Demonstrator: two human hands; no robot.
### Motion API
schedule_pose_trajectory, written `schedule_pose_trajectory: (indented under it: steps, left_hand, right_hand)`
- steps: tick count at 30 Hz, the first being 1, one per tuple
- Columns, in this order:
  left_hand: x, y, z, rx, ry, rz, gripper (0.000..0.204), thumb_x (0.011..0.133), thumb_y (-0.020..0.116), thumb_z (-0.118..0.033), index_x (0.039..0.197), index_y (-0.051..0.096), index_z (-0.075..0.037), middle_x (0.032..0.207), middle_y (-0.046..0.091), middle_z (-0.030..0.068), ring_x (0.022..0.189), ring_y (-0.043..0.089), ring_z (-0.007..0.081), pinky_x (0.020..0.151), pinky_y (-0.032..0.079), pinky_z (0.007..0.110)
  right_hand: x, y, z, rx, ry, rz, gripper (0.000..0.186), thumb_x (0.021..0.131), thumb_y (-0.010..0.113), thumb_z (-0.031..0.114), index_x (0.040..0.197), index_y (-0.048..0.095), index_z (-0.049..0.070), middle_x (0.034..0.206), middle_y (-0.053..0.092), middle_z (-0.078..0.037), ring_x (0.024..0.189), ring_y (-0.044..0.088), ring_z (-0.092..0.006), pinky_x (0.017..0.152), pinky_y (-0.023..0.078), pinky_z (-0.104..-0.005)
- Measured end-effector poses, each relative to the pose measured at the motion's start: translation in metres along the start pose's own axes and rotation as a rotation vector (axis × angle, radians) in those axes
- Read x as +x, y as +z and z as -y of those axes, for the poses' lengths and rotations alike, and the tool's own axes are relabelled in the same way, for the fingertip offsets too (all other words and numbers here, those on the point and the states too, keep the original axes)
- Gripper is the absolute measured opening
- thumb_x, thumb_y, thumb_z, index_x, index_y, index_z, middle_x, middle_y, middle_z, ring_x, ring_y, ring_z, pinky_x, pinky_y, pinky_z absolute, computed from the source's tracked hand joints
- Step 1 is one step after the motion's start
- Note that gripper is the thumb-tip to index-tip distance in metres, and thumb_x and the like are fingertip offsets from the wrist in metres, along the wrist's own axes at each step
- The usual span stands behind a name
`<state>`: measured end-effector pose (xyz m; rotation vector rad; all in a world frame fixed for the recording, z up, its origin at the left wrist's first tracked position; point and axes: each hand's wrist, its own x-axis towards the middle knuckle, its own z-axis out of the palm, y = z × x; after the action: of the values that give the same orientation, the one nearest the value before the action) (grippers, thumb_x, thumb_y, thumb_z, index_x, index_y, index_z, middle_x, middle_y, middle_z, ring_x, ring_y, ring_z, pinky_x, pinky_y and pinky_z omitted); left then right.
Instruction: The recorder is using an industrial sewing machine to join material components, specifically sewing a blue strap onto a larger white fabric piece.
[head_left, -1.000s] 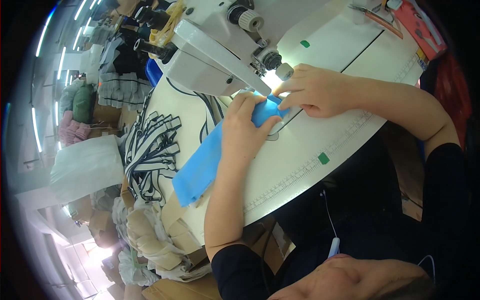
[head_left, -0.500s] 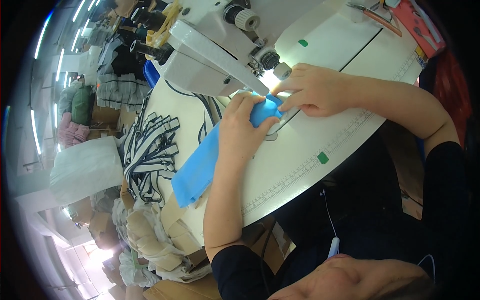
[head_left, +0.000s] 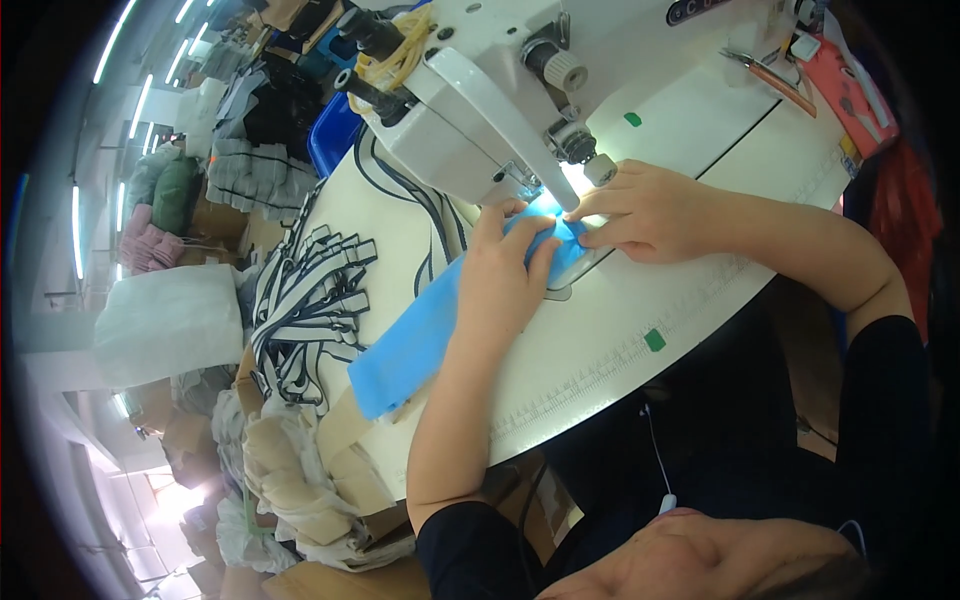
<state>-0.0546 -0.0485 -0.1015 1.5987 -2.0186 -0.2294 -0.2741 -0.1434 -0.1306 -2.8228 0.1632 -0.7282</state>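
A white sewing machine (head_left: 490, 120) stands over its lit needle area, with a long strip of light blue fabric (head_left: 405, 355) running under it from the lower left. My left hand (head_left: 505, 265) is closed on the fabric just left of the needle, fingers bent and thumb pressed against it. My right hand (head_left: 655, 215) holds the fabric's right end by the presser foot with bent fingertips; the exact grip there is partly hidden. The fabric lies folded or bunched between both hands.
Dark-edged white straps (head_left: 310, 320) heap on the table (head_left: 710, 300) to the left. Orange-handled pliers (head_left: 785, 95) and a pink case (head_left: 845, 90) sit at the back right. A blue bin (head_left: 330, 135), wrapped bundles (head_left: 255, 175) and cream fabric (head_left: 285, 460) surround the left side.
The view has shifted, so the machine appears lower and further right. My left fingers and thumb have moved in closer round the blue fabric near the needle; both hands still hold it.
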Motion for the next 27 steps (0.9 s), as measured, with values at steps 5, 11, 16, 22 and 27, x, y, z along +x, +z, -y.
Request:
schedule_pose_trajectory:
  steps: [5,11,16,22,27]
  left_hand:
    - [0.0007,-0.0046,-0.0050,0.273,0.181,-0.065,0.025,0.076,0.073,-0.011,0.100,0.068,-0.006,0.111,0.060,0.0105,0.104,0.059,0.0292,0.088,0.047,0.040]
    - [-0.0012,0.0007,-0.0012,0.220,0.215,0.021,0.028,0.077,0.072,-0.011,0.104,0.065,-0.006,0.108,0.064,0.0041,0.101,0.061,0.0279,0.087,0.047,0.040]
    - [0.0005,0.0009,0.0037,0.066,0.161,0.029,0.026,0.077,0.071,-0.008,0.103,0.065,-0.005,0.107,0.066,0.0108,0.103,0.062,0.0315,0.084,0.049,0.043]
    - [-0.0041,-0.0029,-0.0034,0.042,0.112,0.072,0.028,0.081,0.069,-0.007,0.109,0.067,-0.006,0.113,0.068,0.0122,0.099,0.064,0.0331,0.086,0.051,0.040]
    - [-0.0040,-0.0020,-0.0042,0.044,0.116,0.079,0.027,0.081,0.069,-0.006,0.108,0.065,-0.005,0.114,0.066,0.0126,0.105,0.062,0.0324,0.090,0.050,0.041]
  right_hand:
    - [0.0015,-0.0032,-0.0019,0.089,0.044,0.019,0.028,0.078,0.066,0.007,0.103,0.074,0.017,0.124,0.062,0.001,0.109,0.056,-0.0191,0.098,0.041,-0.0370]
    - [-0.0007,-0.0037,-0.0006,0.059,0.037,0.018,0.030,0.077,0.066,0.008,0.104,0.073,0.018,0.125,0.060,0.001,0.109,0.055,-0.0196,0.099,0.040,-0.0369]
    - [-0.0005,-0.0031,-0.0017,0.049,0.029,0.030,0.029,0.077,0.066,0.009,0.104,0.072,0.019,0.126,0.060,0.000,0.111,0.055,-0.0203,0.099,0.040,-0.0376]
    - [-0.0026,-0.0054,0.0015,0.070,0.013,0.034,0.025,0.077,0.067,0.010,0.101,0.072,0.017,0.126,0.059,-0.002,0.111,0.054,-0.0222,0.099,0.040,-0.0384]
    - [-0.0028,-0.0045,0.0006,0.062,-0.031,-0.014,0.027,0.075,0.070,0.012,0.101,0.070,0.019,0.123,0.058,-0.003,0.100,0.055,-0.0181,0.090,0.038,-0.0368]
